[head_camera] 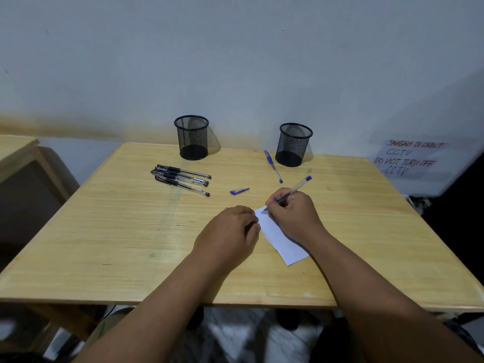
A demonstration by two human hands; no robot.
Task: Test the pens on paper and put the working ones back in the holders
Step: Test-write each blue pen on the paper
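My right hand (293, 218) grips a blue pen (296, 187) with its tip on the far corner of a white paper slip (282, 244), where dark scribbles show. My left hand (230, 231) rests on the paper's left edge with curled fingers, holding it down. A blue pen cap (239, 191) lies loose on the wooden table (131, 231). Another blue pen (273, 166) lies capped near the right mesh holder (294, 144). Several black pens (182, 178) lie in a bunch in front of the left mesh holder (192, 137). Both holders stand with nothing visible inside.
The table backs onto a pale wall. A handwritten CCTV notice (411, 158) hangs at the right. Another wooden table (15, 153) stands at the left. Dark floor and chair parts show below the near edge.
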